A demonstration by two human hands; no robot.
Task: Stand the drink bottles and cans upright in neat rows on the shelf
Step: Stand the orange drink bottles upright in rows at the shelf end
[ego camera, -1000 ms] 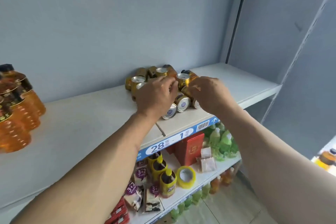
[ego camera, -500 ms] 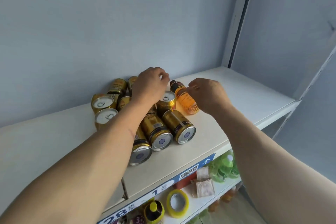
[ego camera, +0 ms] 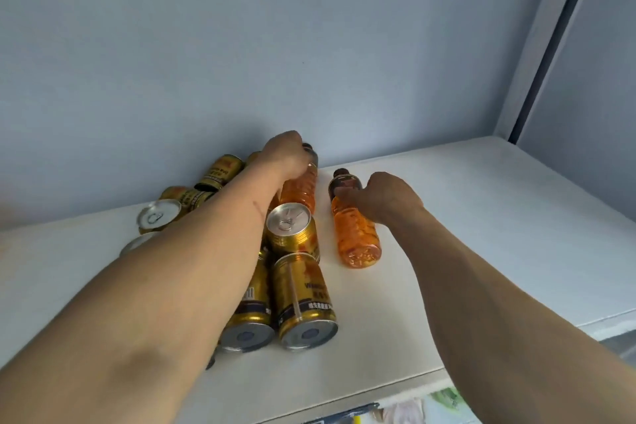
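Shelf white, front lip nearest, blurred goods showing below its edge at bottom right.

Nearest on the shelf: two gold cans lying on their sides, bases toward the camera, right one in full view, left one half hidden by the left forearm. Touching each other.

Behind them, one can with its pull-tab top facing the camera, resting against the lying pair; upright or tipped cannot be told.

Left of the forearm: another can top facing up, a further rim mostly hidden under the arm.

Right of the cans, apart from them: orange bottle lying on its side, dark cap pointing at the back wall. Right hand on its neck end, fingers curled round the label just below the cap.

Further back: second orange bottle, standing or leaning among the cans. Left hand over its cap, fingers bent down around the top; grip itself hidden by the back of the hand.

Rearmost: toppled cans against the wall, left of the left hand.

Against half a second ago: camera closer and lower-angled. Left hand gone from the can pile to the second bottle's cap. Right hand further along the lying bottle, now clasping it rather than touching near its cap.
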